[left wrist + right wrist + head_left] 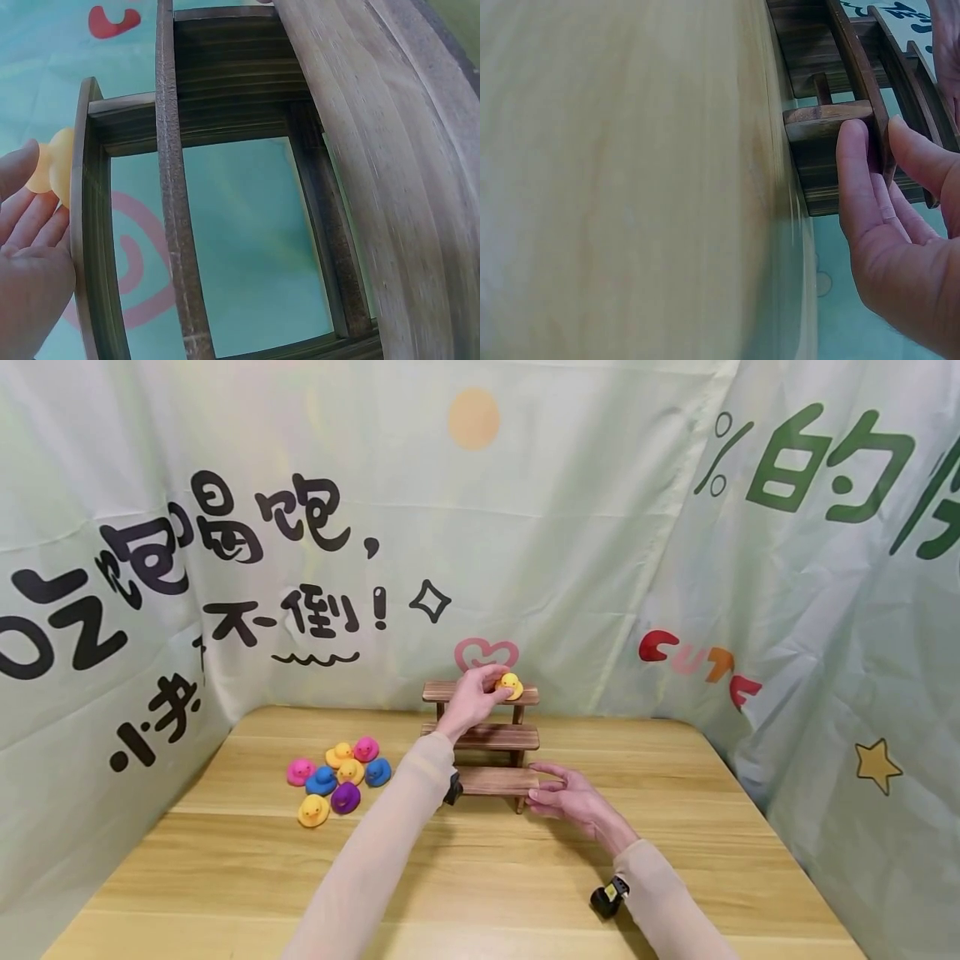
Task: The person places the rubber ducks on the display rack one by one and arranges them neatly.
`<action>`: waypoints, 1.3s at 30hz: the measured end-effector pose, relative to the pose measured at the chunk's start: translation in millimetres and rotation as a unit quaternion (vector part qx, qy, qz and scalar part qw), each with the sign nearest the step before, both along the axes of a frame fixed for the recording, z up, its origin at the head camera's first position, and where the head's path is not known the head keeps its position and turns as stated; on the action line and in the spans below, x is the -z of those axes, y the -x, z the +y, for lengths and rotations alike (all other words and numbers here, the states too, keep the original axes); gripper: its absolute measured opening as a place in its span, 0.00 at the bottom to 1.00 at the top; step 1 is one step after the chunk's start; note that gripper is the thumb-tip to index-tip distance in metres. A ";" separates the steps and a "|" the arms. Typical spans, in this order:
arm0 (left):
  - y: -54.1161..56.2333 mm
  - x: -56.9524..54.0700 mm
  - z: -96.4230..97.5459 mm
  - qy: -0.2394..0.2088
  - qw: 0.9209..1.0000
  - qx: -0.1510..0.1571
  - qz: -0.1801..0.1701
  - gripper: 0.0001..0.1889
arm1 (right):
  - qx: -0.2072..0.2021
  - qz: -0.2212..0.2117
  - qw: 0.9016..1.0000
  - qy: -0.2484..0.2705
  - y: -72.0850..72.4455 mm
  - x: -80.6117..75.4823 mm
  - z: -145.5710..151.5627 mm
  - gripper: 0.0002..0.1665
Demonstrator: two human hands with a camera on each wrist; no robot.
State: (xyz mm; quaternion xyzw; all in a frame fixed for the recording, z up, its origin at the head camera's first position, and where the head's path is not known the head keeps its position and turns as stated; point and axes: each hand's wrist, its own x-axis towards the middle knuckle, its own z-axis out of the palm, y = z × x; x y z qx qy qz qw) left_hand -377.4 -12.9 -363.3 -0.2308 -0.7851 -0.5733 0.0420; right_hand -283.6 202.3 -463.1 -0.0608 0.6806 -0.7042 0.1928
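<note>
At the right part of the top step, my left hand (474, 697) pinches a yellow rubber duck (511, 686) between thumb and fingers. The left wrist view shows this duck (56, 166) right against the top board, with the thumb on one side. The stand is a brown wooden three-step display shelf (491, 781). My right hand (573, 802) grips the right end of its lowest step; in the right wrist view the thumb lies on one face of the board (866, 82) and fingers on the other. No other duck shows on the steps.
Left of the shelf, several rubber ducks lie grouped on the wooden table (600, 893), among them a pink duck (301, 771), a blue duck (321, 781) and a purple duck (346, 797). A printed cloth (585, 568) hangs behind and beside the table.
</note>
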 end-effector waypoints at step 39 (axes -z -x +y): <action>-0.8 4.7 -6.3 -0.058 0.998 -0.006 -0.006 0.28 | 0.006 0.002 1.000 -0.003 0.0 0.2 -0.4 0.38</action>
